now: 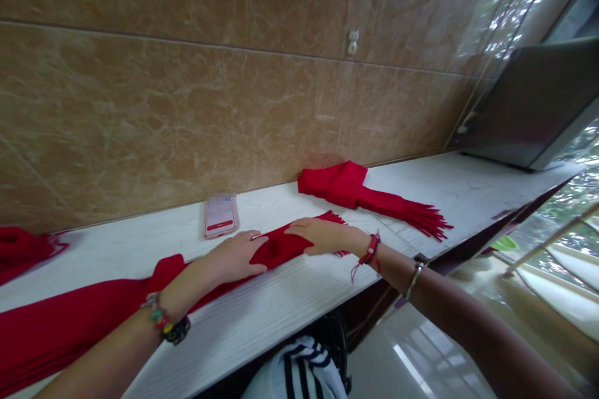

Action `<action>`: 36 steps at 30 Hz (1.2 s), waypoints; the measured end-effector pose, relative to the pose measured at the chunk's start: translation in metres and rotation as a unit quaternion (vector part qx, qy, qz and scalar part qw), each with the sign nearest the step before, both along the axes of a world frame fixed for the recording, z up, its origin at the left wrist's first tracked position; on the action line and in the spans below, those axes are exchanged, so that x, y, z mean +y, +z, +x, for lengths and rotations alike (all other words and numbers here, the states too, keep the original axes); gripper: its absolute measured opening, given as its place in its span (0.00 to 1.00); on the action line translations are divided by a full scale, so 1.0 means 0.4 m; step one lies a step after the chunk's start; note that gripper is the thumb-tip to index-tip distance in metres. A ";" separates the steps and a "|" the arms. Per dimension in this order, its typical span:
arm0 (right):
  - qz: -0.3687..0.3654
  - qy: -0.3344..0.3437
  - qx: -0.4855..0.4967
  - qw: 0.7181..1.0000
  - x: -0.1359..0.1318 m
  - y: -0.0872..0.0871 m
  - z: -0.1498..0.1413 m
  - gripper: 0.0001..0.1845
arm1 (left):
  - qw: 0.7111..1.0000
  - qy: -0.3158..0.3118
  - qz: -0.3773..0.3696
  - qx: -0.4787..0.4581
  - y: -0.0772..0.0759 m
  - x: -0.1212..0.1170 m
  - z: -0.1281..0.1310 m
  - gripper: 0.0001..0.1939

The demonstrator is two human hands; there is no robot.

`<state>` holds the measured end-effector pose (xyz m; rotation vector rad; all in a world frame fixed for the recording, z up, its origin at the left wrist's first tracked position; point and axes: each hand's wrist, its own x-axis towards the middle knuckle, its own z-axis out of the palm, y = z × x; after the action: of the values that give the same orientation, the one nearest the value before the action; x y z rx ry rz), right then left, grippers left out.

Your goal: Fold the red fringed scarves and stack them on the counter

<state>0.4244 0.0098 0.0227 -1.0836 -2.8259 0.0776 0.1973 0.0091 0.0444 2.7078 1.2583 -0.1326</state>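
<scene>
The long red scarf [277,250] lies under both hands and runs away to the left of the fingers. It looks soft, light and floppy, so it should bend easily and not break. A good place to hold it is by its two long edges, where the left fingers [255,241] and right fingers [299,227] are. The loose fringe [333,217] just past the right fingers might get tangled. All the fingers are open and spread on the cloth, not clenched. A phone [221,215] lies just past the left fingers, by the wall [187,118]. A folded scarf [344,184] is past the right fingers. The tabletop [234,324] under them is white and looks flat. The wall past the fingers is brown and shiny, and far to their right is a big gray box [528,100] near bright windows.
</scene>
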 end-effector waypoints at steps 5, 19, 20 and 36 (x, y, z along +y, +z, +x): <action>0.075 -0.048 -0.017 0.996 -0.013 -0.043 0.054 0.21 | 0.999 -0.034 0.015 -0.013 -0.045 -0.010 0.046 0.24; 0.187 0.051 0.017 0.981 -0.012 -0.001 0.113 0.16 | 0.992 -0.005 0.123 0.013 -0.077 -0.028 0.089 0.31; 0.187 0.044 0.013 0.981 -0.016 -0.002 0.124 0.17 | 0.993 -0.018 0.114 0.014 -0.085 -0.026 0.093 0.31; 0.165 -0.017 -0.126 0.978 -0.026 -0.031 0.210 0.10 | 0.998 -0.046 -0.001 0.039 -0.107 -0.010 0.075 0.31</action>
<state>0.5085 -0.0006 0.0102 -1.1291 -2.8838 -0.5503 0.2275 0.0051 0.0016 2.7841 1.1529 -0.2516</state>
